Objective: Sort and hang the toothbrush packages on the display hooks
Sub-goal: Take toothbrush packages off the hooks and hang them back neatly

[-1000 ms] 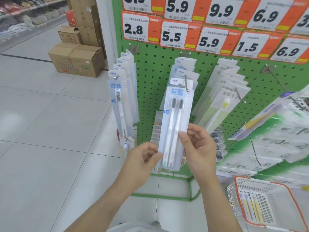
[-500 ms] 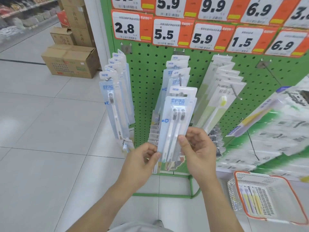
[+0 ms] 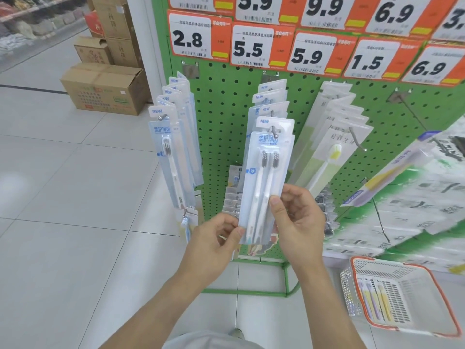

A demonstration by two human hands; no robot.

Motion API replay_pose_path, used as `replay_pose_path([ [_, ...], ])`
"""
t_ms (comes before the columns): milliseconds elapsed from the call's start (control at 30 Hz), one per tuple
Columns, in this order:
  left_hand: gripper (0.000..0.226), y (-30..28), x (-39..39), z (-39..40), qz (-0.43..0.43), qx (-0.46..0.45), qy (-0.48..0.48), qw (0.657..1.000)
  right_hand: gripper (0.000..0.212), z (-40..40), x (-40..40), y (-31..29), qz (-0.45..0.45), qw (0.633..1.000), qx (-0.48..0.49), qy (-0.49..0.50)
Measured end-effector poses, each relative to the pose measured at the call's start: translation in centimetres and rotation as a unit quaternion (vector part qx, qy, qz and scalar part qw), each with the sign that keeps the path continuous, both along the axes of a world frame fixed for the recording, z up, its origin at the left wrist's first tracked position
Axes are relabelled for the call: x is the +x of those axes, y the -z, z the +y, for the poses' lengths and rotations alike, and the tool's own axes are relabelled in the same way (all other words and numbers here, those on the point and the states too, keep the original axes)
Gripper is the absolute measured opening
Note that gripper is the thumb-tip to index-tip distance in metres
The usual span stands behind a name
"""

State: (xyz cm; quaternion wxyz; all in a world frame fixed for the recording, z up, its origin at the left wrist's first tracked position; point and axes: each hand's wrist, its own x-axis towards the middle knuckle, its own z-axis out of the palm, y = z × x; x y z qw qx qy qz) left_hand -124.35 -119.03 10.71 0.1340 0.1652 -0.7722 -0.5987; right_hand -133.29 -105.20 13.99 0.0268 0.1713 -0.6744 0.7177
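Centre of the frame: a twin toothbrush package (image 3: 265, 182) hangs at the front of the middle hook (image 3: 275, 132) on the green pegboard (image 3: 221, 137), with its top hole over the hook's tip. The left hand (image 3: 214, 244) pinches the package's lower left edge between thumb and curled fingers. The right hand (image 3: 298, 222) grips the lower right edge, its thumb pressed on the front face and its fingers curled behind. Left of centre, a row of single-brush packages (image 3: 171, 157) hangs on another hook. To the right of centre hangs a row of yellow-brush packages (image 3: 332, 152). Price tags (image 3: 251, 46) line the top of the board. Lower right: a white basket with an orange rim (image 3: 402, 267) holds further packaged brushes. Upper left: cardboard boxes (image 3: 105, 89) stand on the tiled floor (image 3: 63, 197).
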Motion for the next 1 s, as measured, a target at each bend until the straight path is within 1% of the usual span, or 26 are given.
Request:
replay_pose_path([
  [100, 0.009, 0.1, -0.6, -0.3, -0.007, -0.036, -0.005, 0.999, 0.011, -0.6, -0.9, 0.4, -0.012, 0.999, 0.034, 0.032],
  [267, 0.031, 1.3, -2.3, -0.6, -0.028, -0.139, -0.022, 0.990, 0.008, -2.4, -2.0, 0.5, 0.008, 0.994, 0.074, 0.082],
  [333, 0.036, 1.8, -3.1, -0.9, -0.051, -0.154, -0.040, 0.986, 0.007, -2.9, -2.1, 0.5, 0.014, 0.991, 0.085, 0.107],
  [467, 0.035, 2.2, -4.6, -1.4, -0.066, -0.178, -0.073, 0.979, 0.006, -3.3, -2.3, 0.3, 0.031, 0.982, 0.114, 0.149],
  [533, 0.036, 2.3, -5.3, -1.7, -0.076, -0.169, -0.075, 0.980, 0.007, -3.3, -2.5, 0.1, 0.036, 0.977, 0.136, 0.162],
  [600, 0.039, 2.4, -6.1, -2.1, -0.090, -0.146, -0.068, 0.983, 0.014, -3.2, -2.6, 0.2, 0.030, 0.975, 0.144, 0.170],
  [667, 0.041, 2.0, -7.0, -2.4, -0.107, -0.092, -0.075, 0.987, 0.026, -3.1, -2.6, 0.8, 0.018, 0.972, 0.154, 0.174],
  [733, 0.037, 1.4, -8.1, -2.6, -0.126, -0.020, -0.093, 0.988, 0.031, -3.0, -2.2, 1.6, 0.010, 0.970, 0.163, 0.180],
  [800, 0.021, 1.1, -9.5, -2.8, -0.148, 0.034, -0.120, 0.981, 0.026, -2.8, -1.7, 2.3, 0.002, 0.967, 0.174, 0.187],
  [833, 0.017, 0.9, -10.2, -3.0, -0.159, 0.035, -0.131, 0.978, 0.022, -2.7, -1.5, 2.6, -0.002, 0.965, 0.181, 0.190],
  [867, 0.017, 0.9, -11.1, -3.2, -0.163, 0.034, -0.139, 0.976, 0.018, -2.7, -1.4, 2.8, -0.006, 0.964, 0.187, 0.190],
  [1000, 0.034, 1.2, -14.2, -4.0, -0.148, 0.063, -0.177, 0.971, 0.009, -2.6, -1.1, 3.5, -0.024, 0.963, 0.211, 0.166],
])
